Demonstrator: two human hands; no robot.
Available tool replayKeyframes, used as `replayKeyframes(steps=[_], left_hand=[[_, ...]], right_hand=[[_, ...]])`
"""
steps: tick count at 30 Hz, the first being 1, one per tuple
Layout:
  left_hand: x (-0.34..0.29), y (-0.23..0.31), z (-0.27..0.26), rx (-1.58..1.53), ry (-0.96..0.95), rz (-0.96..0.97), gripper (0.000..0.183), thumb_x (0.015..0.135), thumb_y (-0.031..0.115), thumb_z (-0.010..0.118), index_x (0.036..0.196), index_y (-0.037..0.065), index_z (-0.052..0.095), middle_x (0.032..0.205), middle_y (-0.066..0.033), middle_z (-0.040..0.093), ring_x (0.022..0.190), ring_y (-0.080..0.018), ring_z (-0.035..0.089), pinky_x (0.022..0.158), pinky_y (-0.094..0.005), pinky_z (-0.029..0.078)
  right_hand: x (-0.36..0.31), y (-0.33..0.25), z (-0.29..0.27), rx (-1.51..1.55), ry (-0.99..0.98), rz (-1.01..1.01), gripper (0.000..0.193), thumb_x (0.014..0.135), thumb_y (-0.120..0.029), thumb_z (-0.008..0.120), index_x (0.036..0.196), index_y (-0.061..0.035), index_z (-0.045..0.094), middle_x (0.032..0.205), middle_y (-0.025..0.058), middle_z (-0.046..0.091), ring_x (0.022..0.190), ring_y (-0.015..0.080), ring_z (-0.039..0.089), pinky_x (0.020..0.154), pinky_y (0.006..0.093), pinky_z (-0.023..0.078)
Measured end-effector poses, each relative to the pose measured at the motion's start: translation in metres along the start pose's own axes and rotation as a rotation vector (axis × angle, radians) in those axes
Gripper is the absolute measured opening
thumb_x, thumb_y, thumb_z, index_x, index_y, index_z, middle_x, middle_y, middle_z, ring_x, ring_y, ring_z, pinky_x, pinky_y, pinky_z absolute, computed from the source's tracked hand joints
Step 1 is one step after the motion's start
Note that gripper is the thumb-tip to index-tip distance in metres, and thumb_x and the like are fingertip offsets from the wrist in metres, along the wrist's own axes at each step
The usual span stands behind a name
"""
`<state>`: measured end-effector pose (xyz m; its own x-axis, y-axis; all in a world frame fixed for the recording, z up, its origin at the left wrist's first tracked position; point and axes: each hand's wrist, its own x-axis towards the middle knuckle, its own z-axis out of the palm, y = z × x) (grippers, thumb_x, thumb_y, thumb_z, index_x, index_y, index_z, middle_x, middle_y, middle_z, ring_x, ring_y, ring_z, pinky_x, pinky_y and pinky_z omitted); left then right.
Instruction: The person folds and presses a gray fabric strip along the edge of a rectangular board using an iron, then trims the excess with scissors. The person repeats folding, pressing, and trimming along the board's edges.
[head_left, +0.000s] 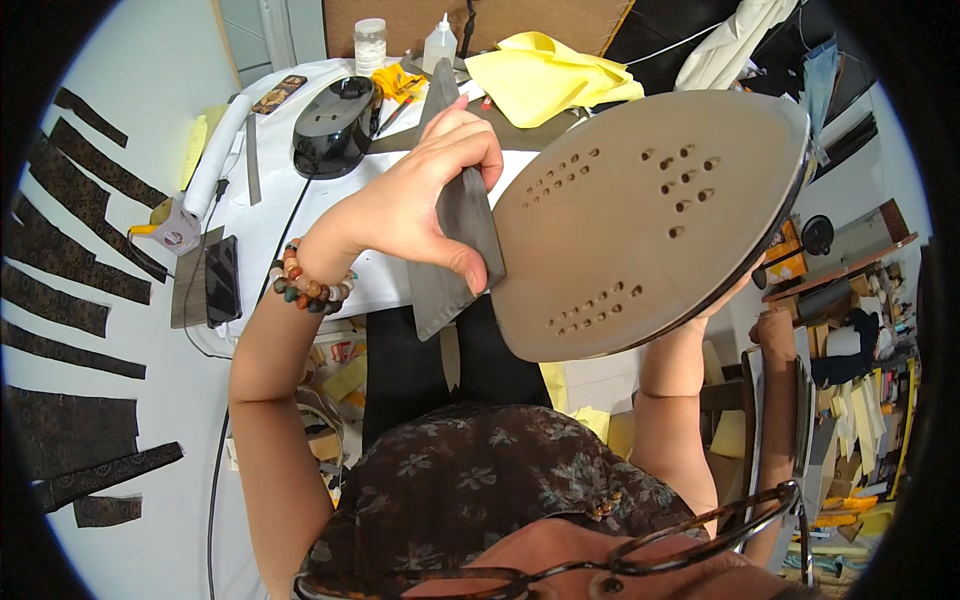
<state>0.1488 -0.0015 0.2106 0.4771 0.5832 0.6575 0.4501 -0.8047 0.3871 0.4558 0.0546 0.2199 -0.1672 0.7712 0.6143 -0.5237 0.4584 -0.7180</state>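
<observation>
In my left hand (pixel 430 190) is a folded piece of dark grey fabric (pixel 470 215), thumb on the near side and fingers curled over the far side. It stands up over the white table, its folded edge beside the iron's rim; whether they touch I cannot tell. My right hand (pixel 733 293) holds up a clothes iron (pixel 600 235), tilted so that its brown soleplate with groups of steam holes faces me. Most of that hand and the iron's handle are hidden behind the plate. A beaded bracelet circles my left wrist.
On the table (pixel 285 235) are a black computer mouse-shaped device (pixel 337 125) with a cable, a phone (pixel 222 280), a squeeze bottle (pixel 440 45), a lidded jar (pixel 370 45) and yellow cloth (pixel 550 75). Dark patterned fabric strips (pixel 70 435) lie at left. Cluttered shelves (pixel 865 390) stand at right.
</observation>
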Motion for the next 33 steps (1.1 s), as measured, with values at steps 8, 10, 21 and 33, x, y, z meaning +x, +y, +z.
replayKeyframes(steps=[8, 10, 21, 33], left_hand=[[-0.004, 0.003, 0.001, 0.053, 0.046, -0.051, 0.085, 0.052, 0.063, 0.09, 0.098, 0.007, 0.046, 0.1, -0.0044, 0.043, 0.103, -0.0258, 0.047, 0.12, -0.0611, 0.005], [-0.002, 0.009, 0.0, 0.015, 0.0, -0.035, 0.084, 0.056, 0.056, 0.092, 0.103, 0.005, 0.045, 0.099, -0.006, 0.042, 0.104, -0.0282, 0.047, 0.121, -0.0606, 0.007], [-0.007, 0.001, 0.001, -0.101, 0.014, -0.15, 0.107, 0.056, 0.064, 0.09, 0.12, -0.001, 0.033, 0.111, -0.0098, 0.039, 0.107, -0.0275, 0.045, 0.107, -0.0429, 0.034], [-0.011, 0.005, -0.016, -0.193, -0.077, -0.183, 0.101, 0.053, 0.051, 0.097, 0.12, 0.006, 0.037, 0.112, -0.0072, 0.04, 0.106, -0.022, 0.044, 0.101, -0.037, 0.039]], right_hand=[[0.007, -0.009, 0.019, -0.136, -0.028, -0.03, 0.074, 0.087, -0.063, 0.066, 0.123, -0.0004, 0.049, 0.085, 0.0051, 0.062, 0.041, 0.0059, 0.045, 0.036, 0.0193, 0.033], [0.01, -0.005, 0.019, -0.09, -0.028, -0.012, 0.072, 0.088, -0.059, 0.066, 0.125, -0.0004, 0.048, 0.086, 0.0052, 0.062, 0.042, 0.0066, 0.047, 0.036, 0.0191, 0.034], [0.023, 0.015, 0.019, -0.019, -0.069, 0.06, 0.069, 0.088, -0.054, 0.07, 0.127, -0.0015, 0.048, 0.082, 0.0051, 0.061, 0.041, 0.0084, 0.047, 0.034, 0.0208, 0.037], [0.015, 0.004, 0.016, -0.019, -0.175, 0.089, 0.07, 0.088, -0.06, 0.065, 0.123, -0.001, 0.05, 0.091, 0.0102, 0.065, 0.051, 0.0096, 0.051, 0.043, 0.0231, 0.038]])
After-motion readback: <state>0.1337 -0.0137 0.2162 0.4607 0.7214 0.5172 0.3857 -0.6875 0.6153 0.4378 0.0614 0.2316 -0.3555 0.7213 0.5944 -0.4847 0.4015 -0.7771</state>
